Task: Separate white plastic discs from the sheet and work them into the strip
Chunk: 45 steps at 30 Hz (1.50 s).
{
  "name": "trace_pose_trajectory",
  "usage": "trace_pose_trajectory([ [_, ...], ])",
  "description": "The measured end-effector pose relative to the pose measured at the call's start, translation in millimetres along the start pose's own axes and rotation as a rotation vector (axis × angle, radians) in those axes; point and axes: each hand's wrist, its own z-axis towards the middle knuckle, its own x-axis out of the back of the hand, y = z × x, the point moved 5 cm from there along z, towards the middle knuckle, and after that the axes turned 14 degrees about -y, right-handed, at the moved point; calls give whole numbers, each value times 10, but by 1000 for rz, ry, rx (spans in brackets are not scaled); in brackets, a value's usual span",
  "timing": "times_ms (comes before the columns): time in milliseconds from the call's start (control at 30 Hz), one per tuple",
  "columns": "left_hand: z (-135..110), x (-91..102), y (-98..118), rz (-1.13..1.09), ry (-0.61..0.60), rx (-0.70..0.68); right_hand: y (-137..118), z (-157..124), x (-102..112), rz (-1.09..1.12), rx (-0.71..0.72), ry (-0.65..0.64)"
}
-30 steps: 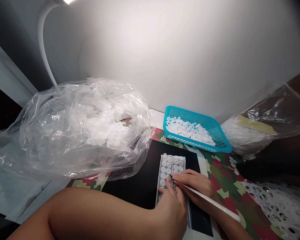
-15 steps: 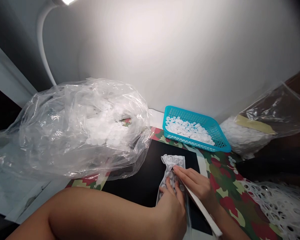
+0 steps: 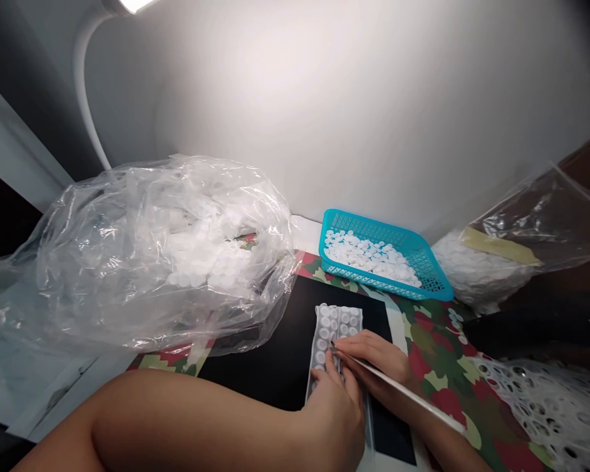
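Observation:
A translucent strip (image 3: 323, 326) with rows of round white rings or cups lies on a black mat (image 3: 270, 367). My left hand (image 3: 335, 413) is bent over its lower part, fingertips pressing and holding it; the portion beneath my palm is hidden. Close beside those fingertips, my right hand (image 3: 381, 364) is closed around a long, thin white tool (image 3: 413, 398) with a dark tip. That tip touches or hovers just over the strip's middle; I cannot tell which. The tool's other end slants toward the lower right.
A turquoise basket (image 3: 435, 265) of small white round pieces stands behind the mat. Left is a large clear bag (image 3: 103, 255) with white pieces; right, another filled bag (image 3: 491, 275). A perforated white sheet (image 3: 560, 406) lies lower right on camouflage-patterned cloth (image 3: 442, 357). A lamp arcs at upper left.
The strip's far end, pulled up and creased before, now lies flatter with its rows showing. My right hand has shifted slightly down, and the white tool has swung to a lower slant.

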Motion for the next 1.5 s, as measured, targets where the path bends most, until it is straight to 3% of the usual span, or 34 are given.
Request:
trace_pose_trajectory([
  [333, 4, -32, 35, 21, -6, 17, -71, 18, 68, 29, -104, 66],
  [500, -6, -27, 35, -1, -35, 0, -9, 41, -54, 111, -74, -6],
  [667, -8, -14, 27, 12, -48, -7, 89, 6, -113, 178, -153, -39],
  [1167, 6, -9, -15, -141, -33, 73, 66, 10, -76, 202, -137, -31],
  [1500, 1, 8, -16, -127, -70, 35, 51, 10, -66, 138, -106, -36],
])
